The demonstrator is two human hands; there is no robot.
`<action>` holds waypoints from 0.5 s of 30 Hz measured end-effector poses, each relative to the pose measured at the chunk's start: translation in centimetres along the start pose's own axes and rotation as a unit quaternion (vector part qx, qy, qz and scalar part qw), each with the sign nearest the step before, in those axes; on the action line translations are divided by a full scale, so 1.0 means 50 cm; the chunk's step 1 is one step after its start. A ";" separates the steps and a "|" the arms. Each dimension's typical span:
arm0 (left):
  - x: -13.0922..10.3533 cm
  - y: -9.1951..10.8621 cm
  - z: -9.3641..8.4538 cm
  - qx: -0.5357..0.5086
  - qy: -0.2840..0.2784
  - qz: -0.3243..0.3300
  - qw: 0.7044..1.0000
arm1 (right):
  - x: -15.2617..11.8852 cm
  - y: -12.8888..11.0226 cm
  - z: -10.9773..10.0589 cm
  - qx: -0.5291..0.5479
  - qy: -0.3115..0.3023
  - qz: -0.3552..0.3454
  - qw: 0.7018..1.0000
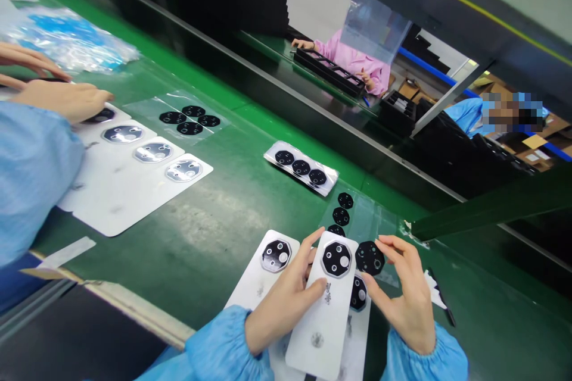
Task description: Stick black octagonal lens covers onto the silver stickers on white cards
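Observation:
My left hand grips a white phone back cover by its long edges, tilted up a little over other covers. Its octagonal camera area near the top is dark, with several small rings. Between the thumb and fingers of my right hand is a black octagonal camera lens cover, just right of the phone back cover's top. Beneath lie another white cover at the left and one partly hidden at the right. A clear film behind my hands carries a few black octagonal pieces.
A small stack of white strips with black octagons lies behind. Another film holds several black pieces. At left, a co-worker's hand rests over white covers. A black pen lies right; a green post rises beyond.

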State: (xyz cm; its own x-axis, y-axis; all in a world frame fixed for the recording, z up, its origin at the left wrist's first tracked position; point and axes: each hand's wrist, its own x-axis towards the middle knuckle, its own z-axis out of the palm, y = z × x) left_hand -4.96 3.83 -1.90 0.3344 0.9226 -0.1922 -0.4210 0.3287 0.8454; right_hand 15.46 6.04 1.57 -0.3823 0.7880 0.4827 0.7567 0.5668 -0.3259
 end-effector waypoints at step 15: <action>-0.006 -0.008 0.001 0.041 -0.025 0.009 0.999 | 0.007 -0.040 0.033 0.040 -0.077 -0.038 0.996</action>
State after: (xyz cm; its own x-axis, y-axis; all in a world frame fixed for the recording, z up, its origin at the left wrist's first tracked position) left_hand -4.83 3.41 -2.16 0.3699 0.9162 -0.1538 -0.3576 0.2932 0.8866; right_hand 12.95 5.57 1.03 -0.5176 0.7667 0.3798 0.6801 0.6380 -0.3611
